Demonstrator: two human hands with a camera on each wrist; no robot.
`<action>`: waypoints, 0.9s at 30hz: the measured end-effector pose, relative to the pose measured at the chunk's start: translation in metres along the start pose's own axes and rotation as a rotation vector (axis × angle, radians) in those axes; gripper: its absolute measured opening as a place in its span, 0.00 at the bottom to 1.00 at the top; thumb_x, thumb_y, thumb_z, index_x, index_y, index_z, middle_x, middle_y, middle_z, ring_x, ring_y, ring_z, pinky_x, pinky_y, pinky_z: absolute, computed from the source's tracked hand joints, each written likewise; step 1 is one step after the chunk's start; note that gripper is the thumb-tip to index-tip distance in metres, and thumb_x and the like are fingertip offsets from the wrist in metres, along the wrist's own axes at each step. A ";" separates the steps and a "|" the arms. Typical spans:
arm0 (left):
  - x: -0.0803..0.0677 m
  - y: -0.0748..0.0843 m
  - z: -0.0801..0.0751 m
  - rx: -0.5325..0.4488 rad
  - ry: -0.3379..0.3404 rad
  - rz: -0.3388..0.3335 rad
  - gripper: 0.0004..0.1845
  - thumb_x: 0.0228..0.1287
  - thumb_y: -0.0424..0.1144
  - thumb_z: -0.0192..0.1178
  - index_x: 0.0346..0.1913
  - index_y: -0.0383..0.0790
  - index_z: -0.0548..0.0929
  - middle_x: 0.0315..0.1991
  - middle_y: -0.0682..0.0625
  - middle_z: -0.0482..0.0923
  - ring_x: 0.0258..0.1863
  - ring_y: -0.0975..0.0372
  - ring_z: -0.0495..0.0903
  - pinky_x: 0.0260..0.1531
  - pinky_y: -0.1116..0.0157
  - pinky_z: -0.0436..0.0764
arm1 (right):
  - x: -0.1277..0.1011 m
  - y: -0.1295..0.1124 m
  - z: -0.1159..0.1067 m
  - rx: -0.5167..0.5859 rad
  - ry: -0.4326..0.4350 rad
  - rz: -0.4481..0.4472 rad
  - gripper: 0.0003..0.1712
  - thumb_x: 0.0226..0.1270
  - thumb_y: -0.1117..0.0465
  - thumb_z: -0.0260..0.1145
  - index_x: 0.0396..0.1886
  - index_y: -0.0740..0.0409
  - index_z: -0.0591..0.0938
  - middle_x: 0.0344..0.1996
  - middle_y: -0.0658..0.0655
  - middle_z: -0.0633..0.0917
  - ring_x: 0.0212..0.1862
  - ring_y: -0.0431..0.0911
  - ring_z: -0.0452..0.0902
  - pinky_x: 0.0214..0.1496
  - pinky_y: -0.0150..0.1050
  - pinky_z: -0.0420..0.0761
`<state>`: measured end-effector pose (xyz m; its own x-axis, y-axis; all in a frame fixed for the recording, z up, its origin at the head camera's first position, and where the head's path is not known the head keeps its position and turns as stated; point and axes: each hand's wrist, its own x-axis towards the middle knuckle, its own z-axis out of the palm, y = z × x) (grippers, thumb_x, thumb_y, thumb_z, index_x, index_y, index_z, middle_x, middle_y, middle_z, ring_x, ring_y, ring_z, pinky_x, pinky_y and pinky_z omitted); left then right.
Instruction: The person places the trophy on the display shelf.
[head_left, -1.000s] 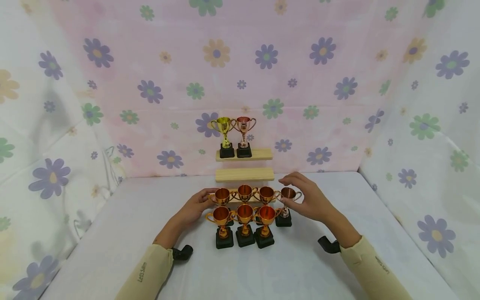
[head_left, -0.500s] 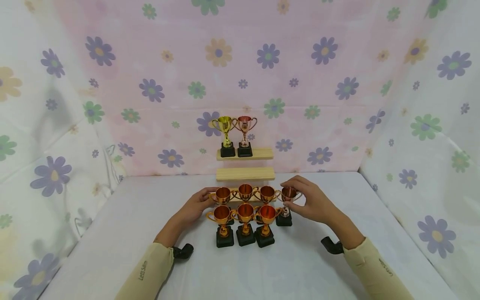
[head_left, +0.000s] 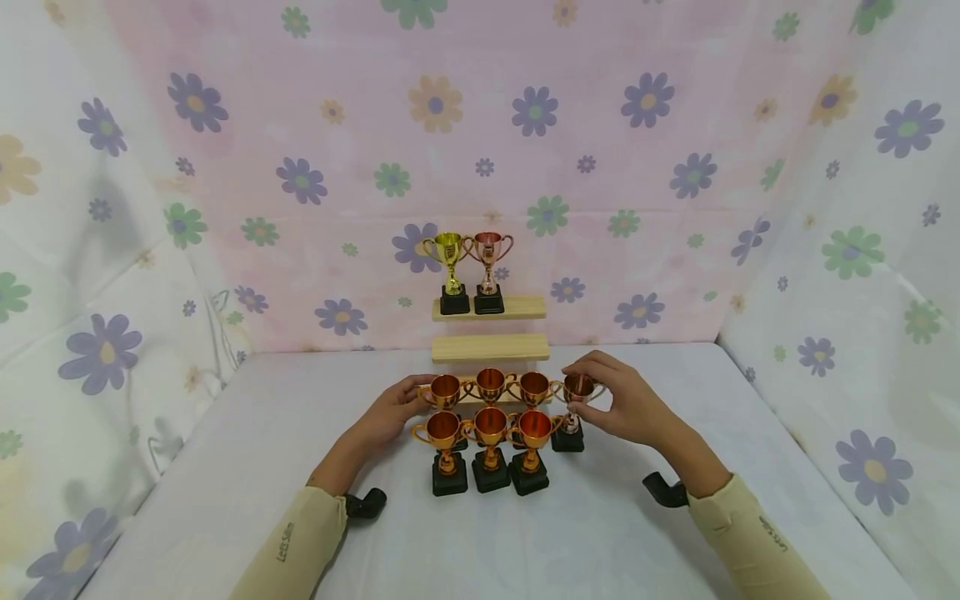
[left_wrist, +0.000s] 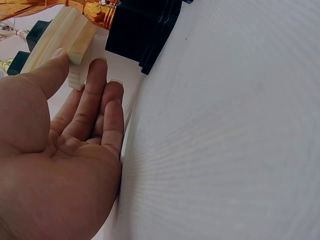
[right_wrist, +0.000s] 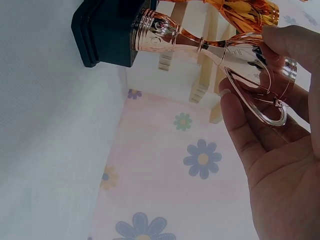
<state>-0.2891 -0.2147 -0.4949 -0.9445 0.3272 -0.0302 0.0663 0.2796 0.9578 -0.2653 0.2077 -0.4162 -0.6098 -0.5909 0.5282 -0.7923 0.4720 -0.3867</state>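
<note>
My right hand (head_left: 600, 392) grips the bowl of a copper-pink trophy (head_left: 576, 388), whose black base (head_left: 567, 439) stands on the white table (head_left: 225, 450). In the right wrist view the thumb (right_wrist: 295, 42) and fingers (right_wrist: 240, 125) curl round that trophy's cup (right_wrist: 250, 60). My left hand (head_left: 408, 400) lies open with its fingers straight. Its thumb (left_wrist: 50, 70) touches the left end of the lowest wooden step (left_wrist: 75, 40). Between the hands stand two rows of orange-gold trophies (head_left: 490, 427), three in each row.
A wooden stepped stand (head_left: 489, 348) rises against the flowered backdrop. On its top step (head_left: 525, 307) are a yellow-gold trophy (head_left: 448, 250) and a copper-pink trophy (head_left: 488, 248). Flowered cloth walls close in both sides. Bare white table (head_left: 562, 542) lies in front.
My right hand's fingers, spread above the copper-pink trophy a second ago, have come down and closed round its cup. My left hand has stayed by the lowest step.
</note>
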 end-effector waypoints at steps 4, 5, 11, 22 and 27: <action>0.001 -0.002 0.001 -0.023 0.003 -0.016 0.28 0.82 0.48 0.58 0.77 0.43 0.71 0.64 0.44 0.83 0.65 0.47 0.79 0.75 0.38 0.62 | -0.001 0.001 -0.001 0.006 -0.004 0.009 0.28 0.64 0.62 0.80 0.63 0.52 0.83 0.53 0.47 0.83 0.44 0.37 0.80 0.45 0.39 0.86; 0.001 -0.002 0.001 -0.027 0.005 -0.019 0.28 0.82 0.49 0.58 0.77 0.44 0.72 0.63 0.45 0.84 0.65 0.48 0.79 0.75 0.39 0.62 | -0.001 0.001 -0.002 0.005 -0.004 0.011 0.28 0.64 0.62 0.80 0.63 0.52 0.83 0.53 0.47 0.83 0.45 0.37 0.80 0.45 0.39 0.86; 0.001 -0.002 0.001 -0.033 -0.002 -0.009 0.27 0.82 0.46 0.58 0.78 0.43 0.71 0.62 0.45 0.85 0.63 0.48 0.80 0.74 0.40 0.64 | -0.001 0.000 -0.006 -0.019 0.008 0.017 0.29 0.65 0.62 0.80 0.65 0.51 0.83 0.54 0.47 0.83 0.46 0.38 0.80 0.47 0.43 0.86; -0.001 0.000 0.001 -0.046 -0.010 -0.009 0.27 0.83 0.44 0.58 0.78 0.43 0.70 0.63 0.45 0.84 0.64 0.48 0.80 0.74 0.40 0.64 | 0.000 -0.001 -0.017 -0.035 0.063 -0.008 0.30 0.62 0.66 0.81 0.65 0.54 0.84 0.53 0.49 0.84 0.45 0.40 0.80 0.47 0.37 0.84; -0.003 0.002 0.001 -0.042 -0.012 0.000 0.28 0.83 0.45 0.57 0.79 0.42 0.69 0.63 0.44 0.84 0.63 0.48 0.80 0.75 0.39 0.63 | 0.004 -0.001 -0.021 -0.027 0.087 -0.040 0.31 0.62 0.67 0.80 0.65 0.56 0.83 0.55 0.54 0.84 0.44 0.40 0.81 0.46 0.38 0.85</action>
<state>-0.2862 -0.2143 -0.4935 -0.9404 0.3385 -0.0332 0.0529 0.2418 0.9689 -0.2666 0.2180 -0.3977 -0.5727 -0.5509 0.6071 -0.8143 0.4675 -0.3440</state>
